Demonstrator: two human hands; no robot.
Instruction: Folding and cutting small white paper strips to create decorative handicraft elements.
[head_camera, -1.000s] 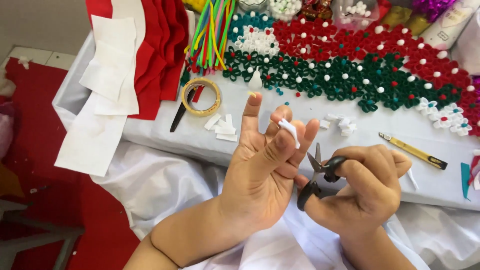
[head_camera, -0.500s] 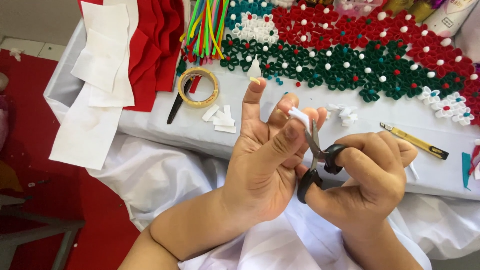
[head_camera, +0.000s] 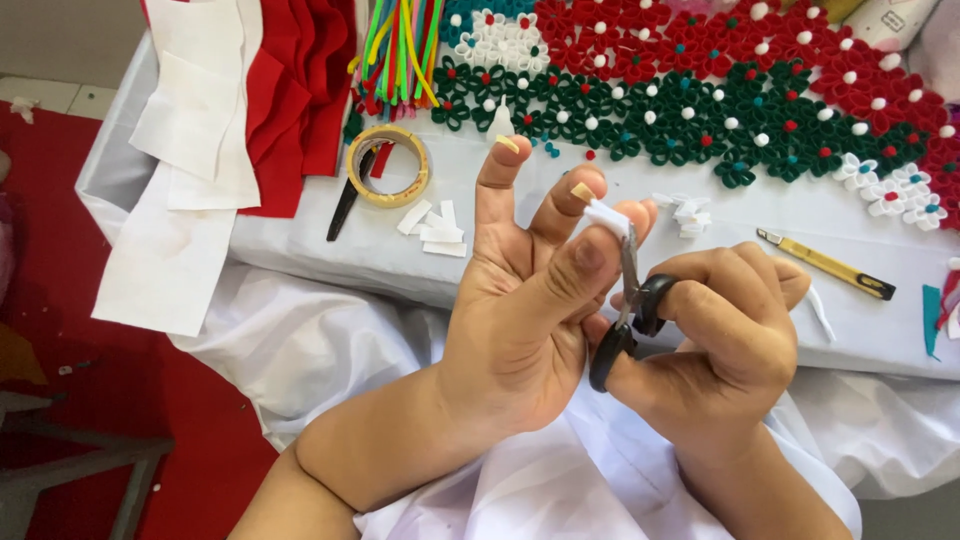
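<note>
My left hand (head_camera: 520, 300) pinches a small white felt piece (head_camera: 606, 216) between thumb and fingertips, with the index finger raised. My right hand (head_camera: 725, 345) grips black-handled scissors (head_camera: 628, 315). Their blades point up and meet the white piece at my left fingertips. Both hands hover over my lap, in front of a white-covered table (head_camera: 560, 260).
On the table lie a tape roll (head_camera: 388, 165), small white felt scraps (head_camera: 432, 225), a yellow utility knife (head_camera: 825, 262), red and white felt sheets (head_camera: 240, 100), coloured pipe cleaners (head_camera: 400, 45) and a mat of red, green and white felt flowers (head_camera: 720, 90). Red floor lies to the left.
The scissors have moved up from below my left hand to the white piece, and the blades have come together on it. My left fingers tightened round the piece.
</note>
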